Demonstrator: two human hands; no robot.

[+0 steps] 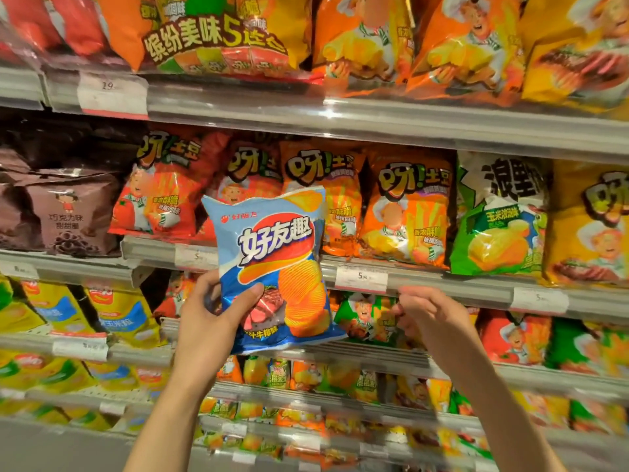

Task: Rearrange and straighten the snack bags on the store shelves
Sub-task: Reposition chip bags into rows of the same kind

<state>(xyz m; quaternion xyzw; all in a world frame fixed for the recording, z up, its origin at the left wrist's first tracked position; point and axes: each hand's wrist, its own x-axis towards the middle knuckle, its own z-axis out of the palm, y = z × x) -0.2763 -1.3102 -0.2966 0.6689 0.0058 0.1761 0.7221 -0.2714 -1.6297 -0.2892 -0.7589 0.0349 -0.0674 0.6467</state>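
My left hand [212, 318] grips a blue chip bag [272, 264] by its lower left corner, thumb across the front, and holds it upright in front of the shelves. Behind it stand orange and red potato-stick bags [405, 212] in a row on the middle shelf [422, 277]. My right hand [425, 315] reaches to the shelf below, its fingers curled at the top of a green and orange bag [366, 315]. Whether those fingers pinch the bag cannot be made out.
Large multipack bags [218, 35] fill the top shelf. Brown chocolate snack bags [71, 212] stand at the left, a green chip bag [500, 216] and yellow bags [592, 226] at the right. Yellow bags [115, 311] and several lower shelves of small bags lie below. Price tags [361, 277] line the shelf edges.
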